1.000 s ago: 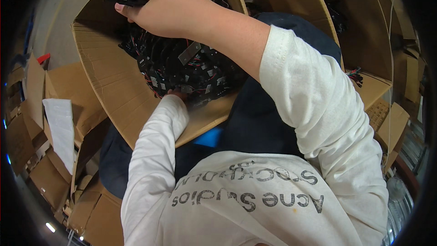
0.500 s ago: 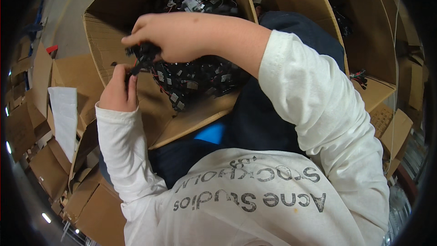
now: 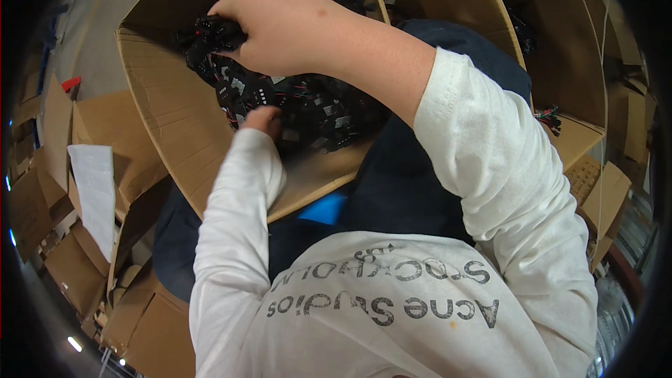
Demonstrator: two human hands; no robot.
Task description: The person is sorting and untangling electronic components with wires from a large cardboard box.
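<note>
My right hand (image 3: pixel 276 28) is closed around a bunch of black cables with connector ends (image 3: pixel 210 33), held over the left part of an open cardboard box (image 3: pixel 161 98). Inside the box lies a heap of black wired parts with white labels and thin red wires (image 3: pixel 325 108). Low at the near side of this heap is my left hand (image 3: pixel 264 122), reaching in among the parts. Its fingers are mostly hidden by the heap and blurred, so what it grips, if anything, does not show.
More open cardboard boxes stand at the right, one with a small bundle of coloured wires (image 3: pixel 549 119) on its flap. A white foam sheet (image 3: pixel 94 192) leans among cardboard pieces at the left. My dark trousered legs (image 3: pixel 413 182) are against the box's near side.
My left hand has left the cable bunch and moved right, down into the heap. My right hand, still gripping the bunch, has shifted slightly up and away. The box has tilted or shifted a little.
</note>
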